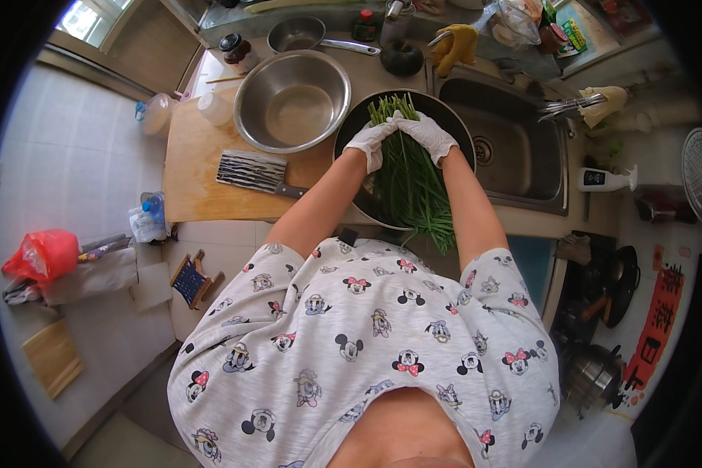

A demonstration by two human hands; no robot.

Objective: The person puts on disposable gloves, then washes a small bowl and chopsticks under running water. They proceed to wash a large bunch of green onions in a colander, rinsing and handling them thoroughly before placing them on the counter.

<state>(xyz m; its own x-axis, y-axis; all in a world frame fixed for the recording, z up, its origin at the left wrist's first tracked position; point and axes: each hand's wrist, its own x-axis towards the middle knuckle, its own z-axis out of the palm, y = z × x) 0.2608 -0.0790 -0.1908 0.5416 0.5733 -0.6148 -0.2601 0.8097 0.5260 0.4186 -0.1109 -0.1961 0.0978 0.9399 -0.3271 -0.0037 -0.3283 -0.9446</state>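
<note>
A bundle of long green garlic chives (412,175) lies across a wide dark pan (463,131), its leafy ends hanging over the near rim. My left hand (373,142), in a white glove, grips the bundle near its cut stem ends from the left side. From the right, my right hand (427,133), gloved the same way, closes around the same stems. The fingers of both hands meet over the top of the bundle. Pale stem ends stick out beyond my hands towards the far rim.
Left of the pan, a steel bowl (243,120) and a patterned cleaver (251,171) rest on a wooden board (196,187). To the right is a steel sink (520,175) with a cloth-draped faucet (456,47). Behind stand a saucepan (295,32), a dark round squash (401,57) and a jar (238,54).
</note>
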